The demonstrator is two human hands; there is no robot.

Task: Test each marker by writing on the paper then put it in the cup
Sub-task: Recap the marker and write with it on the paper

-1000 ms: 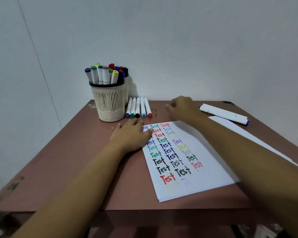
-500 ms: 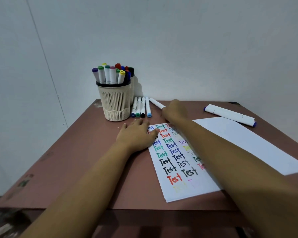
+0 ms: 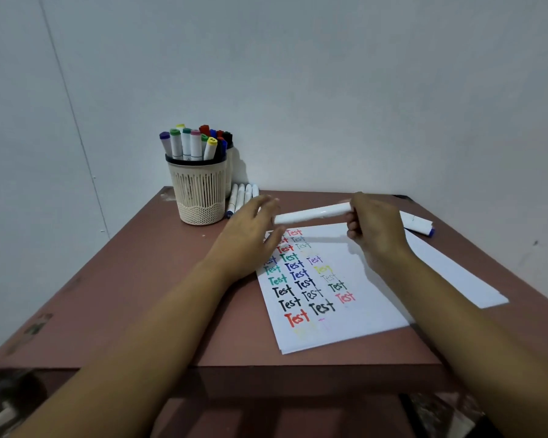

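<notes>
Over the table [image 3: 159, 279], right hand [image 3: 374, 229] grips marker [image 3: 310, 214], seemingly level, pointing left

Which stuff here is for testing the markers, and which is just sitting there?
For the job:
white marker in the right hand
paper covered in "Test"
cup
markers lying beside the cup

Just lying about:
blank sheet
holder behind the cup
white markers on the far right, maybe waiting their turn
</notes>
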